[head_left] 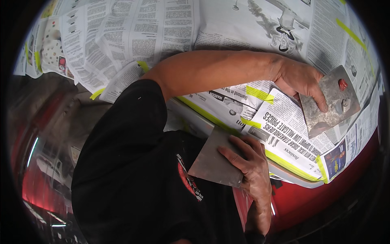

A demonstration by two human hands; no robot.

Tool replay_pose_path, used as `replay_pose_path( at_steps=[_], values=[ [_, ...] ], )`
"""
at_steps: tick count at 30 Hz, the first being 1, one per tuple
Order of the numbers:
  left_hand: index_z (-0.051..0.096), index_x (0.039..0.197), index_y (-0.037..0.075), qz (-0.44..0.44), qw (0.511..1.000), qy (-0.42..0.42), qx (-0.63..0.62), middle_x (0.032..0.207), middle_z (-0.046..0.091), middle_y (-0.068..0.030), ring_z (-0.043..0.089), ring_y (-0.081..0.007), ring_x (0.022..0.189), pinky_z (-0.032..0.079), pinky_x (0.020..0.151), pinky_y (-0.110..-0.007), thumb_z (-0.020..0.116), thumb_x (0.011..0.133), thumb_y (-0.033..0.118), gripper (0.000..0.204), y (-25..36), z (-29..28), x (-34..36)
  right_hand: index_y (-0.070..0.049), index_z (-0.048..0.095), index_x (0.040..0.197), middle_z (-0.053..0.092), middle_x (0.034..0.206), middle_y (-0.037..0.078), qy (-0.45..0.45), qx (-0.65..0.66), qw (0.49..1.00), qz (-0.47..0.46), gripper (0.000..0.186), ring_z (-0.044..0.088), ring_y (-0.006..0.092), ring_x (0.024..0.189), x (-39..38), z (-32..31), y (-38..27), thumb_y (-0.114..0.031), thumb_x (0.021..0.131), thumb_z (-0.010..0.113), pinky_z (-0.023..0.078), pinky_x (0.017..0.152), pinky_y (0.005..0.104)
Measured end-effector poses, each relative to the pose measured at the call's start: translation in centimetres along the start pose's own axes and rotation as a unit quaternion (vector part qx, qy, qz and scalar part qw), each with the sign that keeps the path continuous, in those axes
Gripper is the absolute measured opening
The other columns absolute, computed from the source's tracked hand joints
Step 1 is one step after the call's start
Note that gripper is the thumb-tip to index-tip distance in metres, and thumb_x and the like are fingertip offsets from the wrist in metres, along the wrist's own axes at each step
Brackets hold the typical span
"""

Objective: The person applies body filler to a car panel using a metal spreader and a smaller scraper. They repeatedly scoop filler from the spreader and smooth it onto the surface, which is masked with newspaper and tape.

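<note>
My left hand (302, 81) reaches across the upper right and grips a flat metal plate (331, 112), thumb on top and most fingers hidden beneath. On that plate sit a small red dab of paste (342, 84) and a grey lump (345, 103). Lower down, close to my black shirt, my right hand (254, 162) is closed on a thin grey metal spreader (215, 160). Its fingers press on the spreader's upper face, and the thumb is out of sight. The two metal pieces are well apart.
Newspaper sheets (162, 28) cover the surface ahead, fastened with bright yellow tape (260, 93). A pale curved edge (300, 180) borders the paper, with a glossy red panel (304, 203) below it. More red, reflective surface (38, 179) shows at the left.
</note>
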State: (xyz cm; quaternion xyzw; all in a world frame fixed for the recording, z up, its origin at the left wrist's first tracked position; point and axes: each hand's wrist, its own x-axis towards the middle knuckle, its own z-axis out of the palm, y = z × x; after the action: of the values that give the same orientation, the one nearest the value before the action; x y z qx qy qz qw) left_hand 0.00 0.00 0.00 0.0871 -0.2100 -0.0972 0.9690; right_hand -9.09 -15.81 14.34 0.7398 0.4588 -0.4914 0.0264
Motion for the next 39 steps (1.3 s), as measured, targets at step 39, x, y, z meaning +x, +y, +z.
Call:
replay_pose_path(
  at_steps=[39],
  values=[
    [0.059, 0.126, 0.001, 0.002, 0.999, 0.032, 0.039, 0.122, 0.065, -0.0106, 0.063, -0.0179, 0.108, 0.051, 0.097, -0.034, 0.067, 0.089, 0.004, 0.038, 0.5, 0.5, -0.5, -0.023, 0.072, 0.113, 0.065, 0.122, 0.010, 0.013, -0.055, 0.995, 0.086, 0.060, 0.056, 0.0318, 0.109, -6.6, -3.9, 1.9, -0.025, 0.054, 0.082, 0.044, 0.095, 0.0454]
  ],
)
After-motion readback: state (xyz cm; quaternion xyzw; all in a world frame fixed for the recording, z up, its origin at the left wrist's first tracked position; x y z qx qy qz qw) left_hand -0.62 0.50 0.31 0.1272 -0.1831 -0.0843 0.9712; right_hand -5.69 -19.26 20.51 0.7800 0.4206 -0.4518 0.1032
